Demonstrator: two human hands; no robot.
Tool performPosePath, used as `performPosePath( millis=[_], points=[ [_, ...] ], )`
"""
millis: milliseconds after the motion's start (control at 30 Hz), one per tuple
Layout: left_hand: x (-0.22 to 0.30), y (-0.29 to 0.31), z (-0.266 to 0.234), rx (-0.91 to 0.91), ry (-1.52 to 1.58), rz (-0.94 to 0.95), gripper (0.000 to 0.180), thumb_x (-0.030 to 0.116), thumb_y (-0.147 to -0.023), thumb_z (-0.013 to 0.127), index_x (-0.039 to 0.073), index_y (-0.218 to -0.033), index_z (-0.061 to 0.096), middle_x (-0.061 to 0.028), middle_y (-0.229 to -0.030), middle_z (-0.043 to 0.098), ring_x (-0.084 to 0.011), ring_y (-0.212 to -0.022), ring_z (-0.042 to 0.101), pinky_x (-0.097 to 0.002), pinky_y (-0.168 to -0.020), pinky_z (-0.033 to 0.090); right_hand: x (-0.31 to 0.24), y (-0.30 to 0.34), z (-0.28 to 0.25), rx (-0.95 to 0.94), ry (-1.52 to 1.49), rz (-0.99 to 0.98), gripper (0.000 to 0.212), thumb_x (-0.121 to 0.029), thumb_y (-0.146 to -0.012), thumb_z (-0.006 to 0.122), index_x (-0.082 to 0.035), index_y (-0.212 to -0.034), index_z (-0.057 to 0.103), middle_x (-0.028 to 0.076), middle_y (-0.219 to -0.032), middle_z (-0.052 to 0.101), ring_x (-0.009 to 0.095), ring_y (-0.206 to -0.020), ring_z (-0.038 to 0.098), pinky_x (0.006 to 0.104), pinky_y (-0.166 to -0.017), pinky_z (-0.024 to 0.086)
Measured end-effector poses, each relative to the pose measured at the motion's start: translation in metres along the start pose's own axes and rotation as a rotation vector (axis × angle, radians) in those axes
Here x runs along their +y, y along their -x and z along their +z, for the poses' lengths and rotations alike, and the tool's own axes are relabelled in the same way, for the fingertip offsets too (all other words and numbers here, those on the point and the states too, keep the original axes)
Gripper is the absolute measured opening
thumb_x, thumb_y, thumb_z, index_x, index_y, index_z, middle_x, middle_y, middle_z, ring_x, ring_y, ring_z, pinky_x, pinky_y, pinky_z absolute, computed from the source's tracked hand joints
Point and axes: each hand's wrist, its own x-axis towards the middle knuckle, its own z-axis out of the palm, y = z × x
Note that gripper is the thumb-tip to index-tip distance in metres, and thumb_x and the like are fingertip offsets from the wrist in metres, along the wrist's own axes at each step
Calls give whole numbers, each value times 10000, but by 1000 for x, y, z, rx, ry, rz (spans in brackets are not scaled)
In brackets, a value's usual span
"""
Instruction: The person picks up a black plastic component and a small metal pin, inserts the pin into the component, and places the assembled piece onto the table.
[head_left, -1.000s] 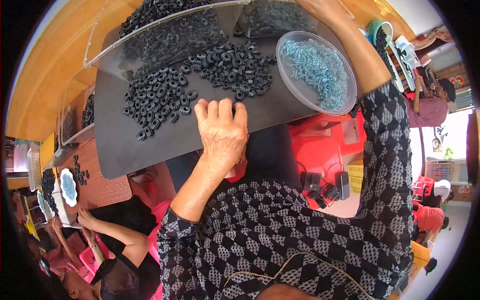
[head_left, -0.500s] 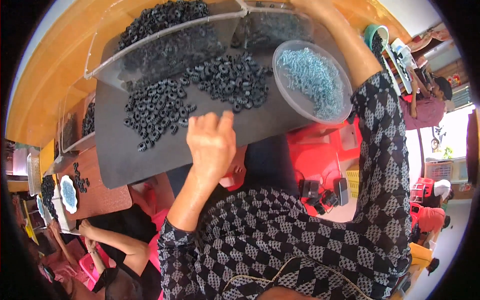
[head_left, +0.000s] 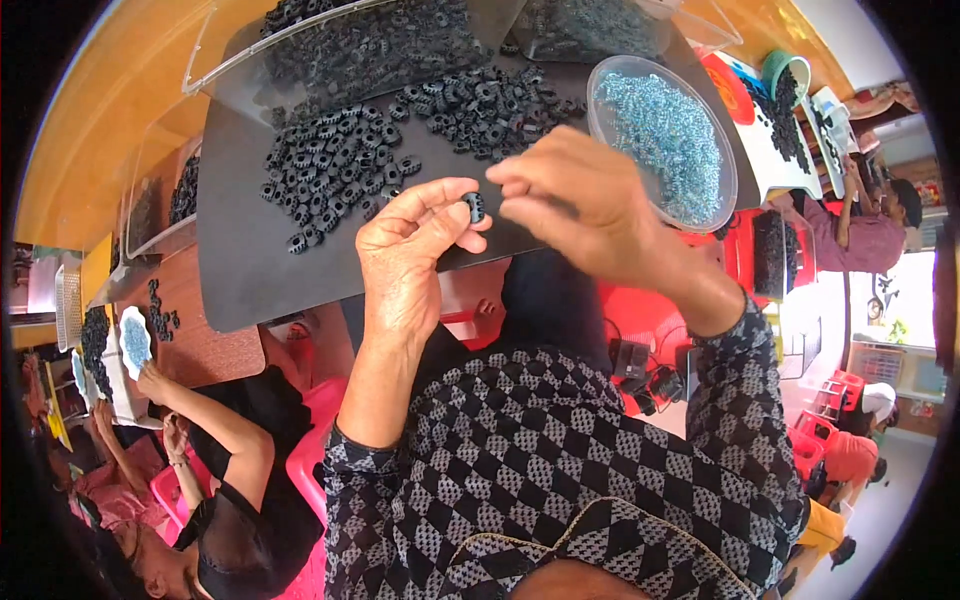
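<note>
So the left hand point(head_left: 405, 240), mid-frame, has a small black ribbed oval plastic piece point(head_left: 475, 206) pinched at the fingertips, probably so one end stays exposed toward the right hand point(head_left: 590, 205). That one's just beside it, fingers bunched; blurry, can't tell if it's gripping anything. It also blocks part of the round clear plastic tub point(head_left: 731, 168) of bluish metallic coils point(head_left: 665, 135), upper right, likely parked there for easy reach. Loose black pieces point(head_left: 340, 165) lie upper left, with a clear plastic bin wall point(head_left: 235, 102) beyond, fencing off more.
</note>
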Motion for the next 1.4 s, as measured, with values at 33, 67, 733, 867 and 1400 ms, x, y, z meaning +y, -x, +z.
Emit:
performPosePath(
  millis=[33, 67, 733, 867, 1400],
  points=[
    [0, 2, 2, 15, -30, 46, 186, 2, -831, 625, -59, -1006, 627, -91, -847, 654, -122, -667, 611, -239, -662, 515, 0, 3, 1, -48, -3, -8, 262, 4, -732, 687, -17, -986, 623, 78, -770, 611, 202, -689, 568, 299, -583, 452],
    [0, 4, 2, 31, -61, 92, 186, -8, -825, 629, -59, -1003, 621, -92, -843, 652, -121, -681, 611, -227, -654, 512, -1, 5, 3, -51, -5, -9, 262, 4, -732, 687, -17, -986, 623, 78, -770, 611, 202, -689, 568, 299, -583, 452],
    [-15, 20, 0, -48, -144, 186, 151, 49, -880, 588, -32, -1006, 589, -56, -850, 611, -109, -718, 576, -223, -667, 482, -7, 40, 35, 160, 221, -151, 277, -16, -681, 635, -21, -957, 616, 88, -827, 605, 255, -665, 553, 356, -588, 444],
    [-19, 17, -7, -75, -191, 158, 150, 36, -869, 600, -43, -996, 598, -64, -870, 605, -116, -741, 585, -221, -650, 497, 25, 51, -16, 204, 530, -24, 186, -25, -677, 576, -47, -861, 599, 101, -788, 565, 271, -699, 538, 376, -591, 446],
    [-20, 17, -11, -70, -265, 144, 142, 19, -859, 605, -40, -988, 613, -58, -882, 610, -116, -761, 592, -220, -642, 496, 104, 56, -57, -123, 675, 292, 59, -110, -723, 612, -53, -720, 597, 115, -710, 581, 316, -756, 579, 420, -653, 458]
  ],
)
